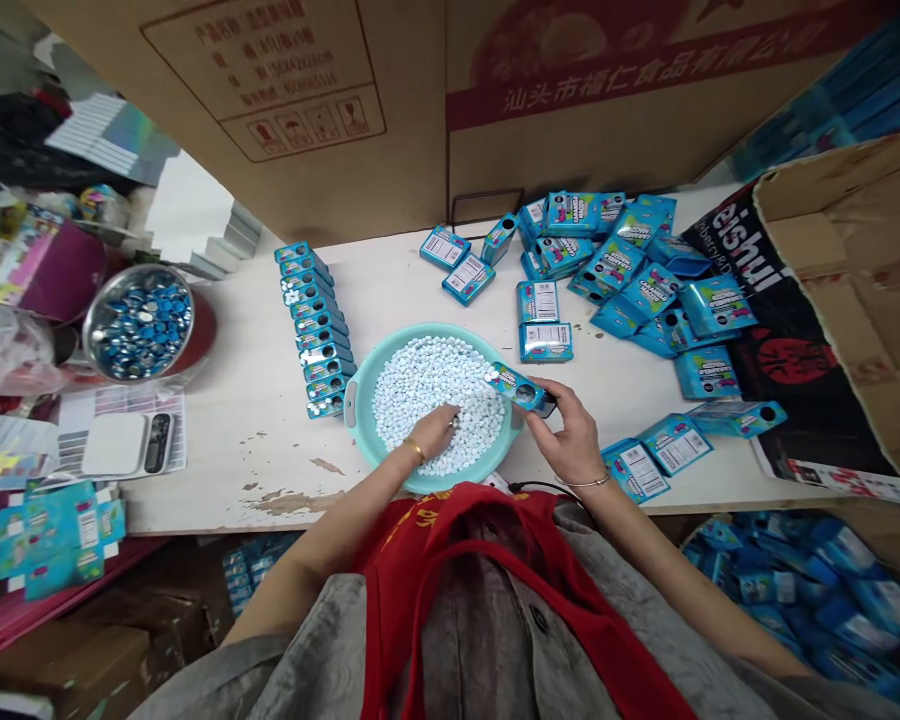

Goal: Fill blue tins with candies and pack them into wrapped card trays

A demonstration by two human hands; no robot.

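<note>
A teal basin (360,385) full of small white candies (427,385) sits in the middle of the white table (232,440). My left hand (435,430) rests in the candies with its fingers curled into the pile. My right hand (566,430) holds a small blue box (517,385) tilted over the basin's right rim, with its open end toward the candies. A row of several blue boxes (315,330) stands just left of the basin.
A heap of blue boxes (622,270) lies at the back right. A metal bowl of blue caps (141,322) and a scale (124,443) stand at left. Cardboard cartons (345,110) wall the back. An open carton (855,260) is at right. More boxes (810,590) lie below.
</note>
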